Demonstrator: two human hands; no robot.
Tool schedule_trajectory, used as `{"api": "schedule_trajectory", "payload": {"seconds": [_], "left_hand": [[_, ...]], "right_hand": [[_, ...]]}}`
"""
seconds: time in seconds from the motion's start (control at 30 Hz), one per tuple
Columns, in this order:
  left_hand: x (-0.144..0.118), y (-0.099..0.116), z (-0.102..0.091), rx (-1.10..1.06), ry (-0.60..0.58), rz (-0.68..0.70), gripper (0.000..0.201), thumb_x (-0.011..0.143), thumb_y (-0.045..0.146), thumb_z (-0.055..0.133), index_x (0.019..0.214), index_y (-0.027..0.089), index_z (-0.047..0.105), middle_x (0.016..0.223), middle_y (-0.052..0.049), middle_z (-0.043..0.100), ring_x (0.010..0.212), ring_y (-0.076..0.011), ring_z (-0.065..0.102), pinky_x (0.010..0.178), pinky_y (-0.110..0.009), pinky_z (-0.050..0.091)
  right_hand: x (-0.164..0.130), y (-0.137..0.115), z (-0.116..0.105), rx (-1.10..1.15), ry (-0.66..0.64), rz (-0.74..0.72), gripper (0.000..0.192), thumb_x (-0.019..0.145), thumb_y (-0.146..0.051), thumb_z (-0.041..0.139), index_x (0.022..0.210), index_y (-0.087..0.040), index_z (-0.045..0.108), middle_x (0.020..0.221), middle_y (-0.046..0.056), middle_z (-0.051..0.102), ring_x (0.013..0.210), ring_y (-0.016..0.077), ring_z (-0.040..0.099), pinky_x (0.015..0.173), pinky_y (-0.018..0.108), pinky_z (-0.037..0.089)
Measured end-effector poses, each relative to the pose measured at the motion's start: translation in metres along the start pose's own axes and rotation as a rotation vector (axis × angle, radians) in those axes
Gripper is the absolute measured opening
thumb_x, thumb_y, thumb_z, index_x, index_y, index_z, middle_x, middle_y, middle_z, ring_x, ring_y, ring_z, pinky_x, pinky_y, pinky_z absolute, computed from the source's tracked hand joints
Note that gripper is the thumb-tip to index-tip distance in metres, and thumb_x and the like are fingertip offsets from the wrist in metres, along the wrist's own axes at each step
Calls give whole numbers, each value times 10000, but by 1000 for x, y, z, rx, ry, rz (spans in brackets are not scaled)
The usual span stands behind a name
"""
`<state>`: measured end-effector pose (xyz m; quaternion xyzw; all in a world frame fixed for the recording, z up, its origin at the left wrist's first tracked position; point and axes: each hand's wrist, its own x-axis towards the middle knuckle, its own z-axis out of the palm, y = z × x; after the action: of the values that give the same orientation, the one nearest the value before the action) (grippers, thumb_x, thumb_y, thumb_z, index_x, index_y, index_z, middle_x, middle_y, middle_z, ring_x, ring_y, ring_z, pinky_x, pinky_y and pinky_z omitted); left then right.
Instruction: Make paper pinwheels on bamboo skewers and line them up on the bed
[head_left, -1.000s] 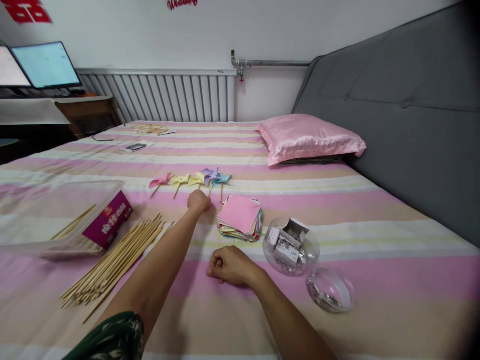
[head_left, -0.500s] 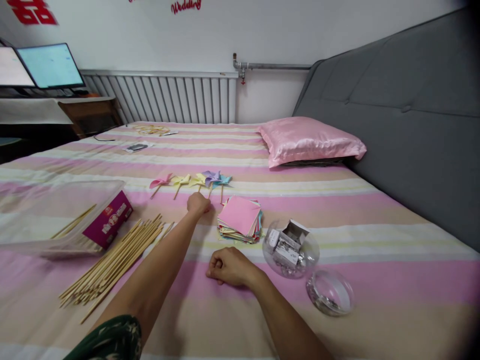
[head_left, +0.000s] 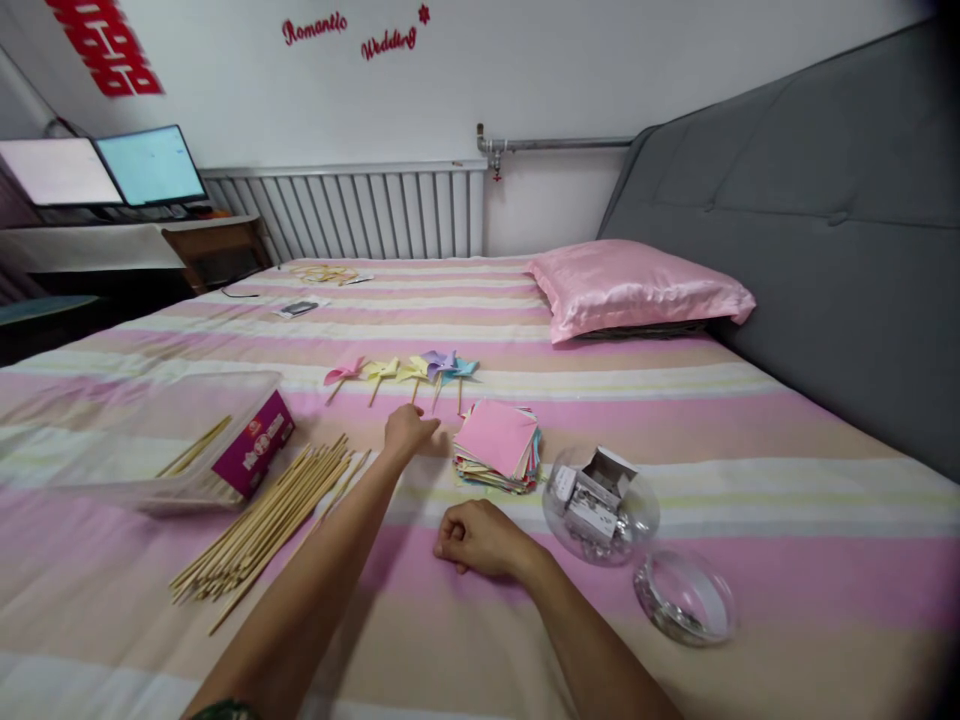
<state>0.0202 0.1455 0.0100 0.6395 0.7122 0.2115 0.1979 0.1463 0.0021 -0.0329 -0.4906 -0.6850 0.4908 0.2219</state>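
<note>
My left hand [head_left: 409, 432] reaches out, fingers loosely curled on nothing, just left of the paper stack [head_left: 498, 445] and short of the pinwheels [head_left: 405, 371] behind it. My right hand [head_left: 480, 538] rests fisted in front of the stack, empty as far as I can tell.

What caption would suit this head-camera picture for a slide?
Left hand reaches toward paper pinwheels beside a stack of coloured paper; right hand rests fisted on the striped bed.

The left hand [head_left: 409, 432] faces away, so its fingertips and anything under them are hidden. The small items in the clear bowl [head_left: 600, 500] are too tiny to identify. The far-left monitors [head_left: 105, 172] are glared out, one cut by the edge.
</note>
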Motion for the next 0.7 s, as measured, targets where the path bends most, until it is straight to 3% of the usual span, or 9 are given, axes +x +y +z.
{"api": "schedule_trajectory", "payload": {"seconds": [0.23, 0.33, 0.4, 0.5, 0.63, 0.7], "left_hand": [[-58, -23, -5, -333, 160, 59, 350, 735, 343, 586, 1025, 149, 608, 834, -73, 705, 732, -175, 657, 668, -267, 482], [-66, -33, 5, -459, 244, 81, 376, 792, 347, 494, 1093, 128, 548, 894, -80, 678, 741, -149, 645, 670, -255, 493], [-67, -39, 11, -596, 320, 110, 368, 753, 350, 550, 1046, 128, 563, 856, -69, 660, 701, -143, 625, 654, -255, 495], [-65, -45, 12, -779, 328, 119, 370, 700, 323, 617, 1020, 144, 571, 795, -37, 639, 621, -123, 588, 595, -244, 485], [-62, -47, 4, -892, 323, 74, 379, 678, 285, 640, 1024, 151, 561, 826, -34, 623, 636, -113, 575, 595, -236, 482], [-62, -47, 2, -934, 300, 41, 379, 666, 267, 646, 1014, 141, 564, 817, -36, 618, 637, -113, 572, 594, -237, 480]], "right_hand": [[-4, -3, 2, -27, 12, -17, 99, 718, -238, 581, 708, -150, 623, 548, -4, 626, 517, 110, 567, 536, 196, 407], [-3, -3, 3, -13, 13, -15, 94, 730, -230, 571, 722, -153, 625, 550, -10, 618, 521, 110, 573, 530, 194, 403], [-2, -3, 3, -11, 6, -8, 83, 731, -218, 577, 727, -154, 630, 540, -18, 607, 522, 107, 573, 539, 192, 406], [-3, -10, 1, -53, 29, -12, 54, 724, -194, 597, 717, -156, 634, 540, -26, 600, 529, 102, 565, 545, 190, 398], [-8, -26, -7, -12, 177, -142, 60, 754, -216, 605, 745, -164, 632, 628, -17, 624, 575, 97, 564, 552, 186, 404], [-11, -32, -14, 32, 376, -202, 98, 787, -248, 582, 747, -168, 620, 672, -6, 634, 608, 104, 579, 576, 194, 433]]}}
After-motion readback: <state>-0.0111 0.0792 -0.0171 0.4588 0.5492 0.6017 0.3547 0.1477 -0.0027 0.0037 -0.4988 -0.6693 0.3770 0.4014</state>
